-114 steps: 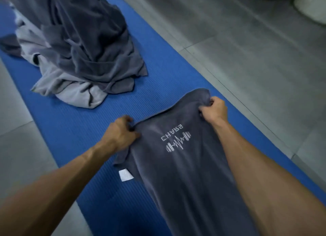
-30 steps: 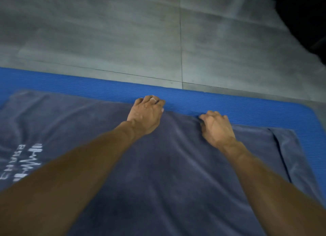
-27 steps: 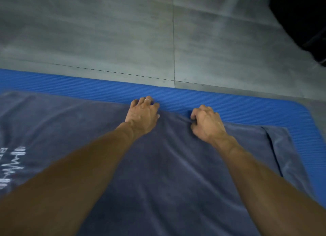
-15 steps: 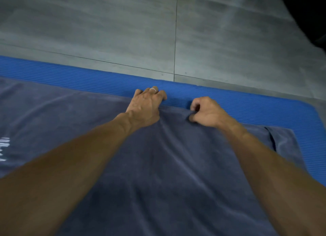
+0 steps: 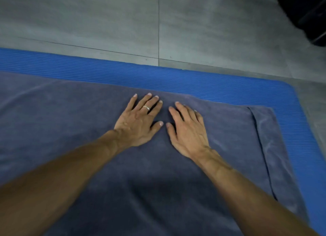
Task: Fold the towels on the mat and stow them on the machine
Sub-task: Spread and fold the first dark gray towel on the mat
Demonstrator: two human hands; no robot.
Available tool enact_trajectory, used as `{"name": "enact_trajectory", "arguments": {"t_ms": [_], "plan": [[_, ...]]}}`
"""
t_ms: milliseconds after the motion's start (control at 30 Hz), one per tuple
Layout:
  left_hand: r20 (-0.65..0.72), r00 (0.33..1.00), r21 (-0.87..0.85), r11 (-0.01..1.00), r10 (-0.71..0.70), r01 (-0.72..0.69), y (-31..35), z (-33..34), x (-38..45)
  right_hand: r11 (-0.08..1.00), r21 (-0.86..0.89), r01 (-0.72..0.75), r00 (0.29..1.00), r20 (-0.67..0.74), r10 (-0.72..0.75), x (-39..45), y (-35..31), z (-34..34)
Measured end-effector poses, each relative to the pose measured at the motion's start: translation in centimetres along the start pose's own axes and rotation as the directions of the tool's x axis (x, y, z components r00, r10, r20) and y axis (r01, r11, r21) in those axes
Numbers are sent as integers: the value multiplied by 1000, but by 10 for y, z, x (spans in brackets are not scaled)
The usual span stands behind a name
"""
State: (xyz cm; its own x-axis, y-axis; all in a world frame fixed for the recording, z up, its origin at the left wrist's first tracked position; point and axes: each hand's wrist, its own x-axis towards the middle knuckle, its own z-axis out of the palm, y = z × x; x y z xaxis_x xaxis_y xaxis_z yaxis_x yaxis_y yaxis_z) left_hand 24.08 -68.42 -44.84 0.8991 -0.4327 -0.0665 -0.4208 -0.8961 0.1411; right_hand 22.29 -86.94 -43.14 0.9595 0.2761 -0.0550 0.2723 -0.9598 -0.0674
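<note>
Towel (image 5: 70, 112) spread flat on mat (image 5: 229, 87), far edge near mat's far border; folded strip at right end. Left hand (image 5: 139, 121), right hand (image 5: 187, 130) both flat, fingers straight, pressing towel side by side. Step: smoothing. Next, likely: grip edge, fold over. Machine not visible.

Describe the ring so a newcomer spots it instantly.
On the blue ribbed foam mat lies a dark grey terry towel; two hands press flat on it. The thin silver ring circles a finger of the left hand; the right hand shows none.
</note>
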Motion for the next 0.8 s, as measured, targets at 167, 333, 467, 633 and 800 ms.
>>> {"name": "enact_trajectory", "arguments": {"t_ms": [167, 333, 467, 633, 800], "plan": [[212, 977, 119, 993, -23, -2, 7, -17, 4, 980, -98, -175, 940, 279, 196, -19, 70, -36], [268, 958, 148, 979, 99, -142, 60, -55, -7, 980, -158, 122, 899, 436, -42, -69, 114, -116], [105, 969, -116, 970, 224, -212, 166, -45, -41, 992, -93, -87, 910, 398, 117, -162, 156, -127], [-64, 924, -252, 890, 376, -379, 290, -4, -73, 951, 27, -307, 942, 153, 299, -310, 186, -69], [126, 905, -169, 908, 406, -383, 346, 24, -83, 960, -27, -277, 958, 72, 278, -373, 196, -31]]}}
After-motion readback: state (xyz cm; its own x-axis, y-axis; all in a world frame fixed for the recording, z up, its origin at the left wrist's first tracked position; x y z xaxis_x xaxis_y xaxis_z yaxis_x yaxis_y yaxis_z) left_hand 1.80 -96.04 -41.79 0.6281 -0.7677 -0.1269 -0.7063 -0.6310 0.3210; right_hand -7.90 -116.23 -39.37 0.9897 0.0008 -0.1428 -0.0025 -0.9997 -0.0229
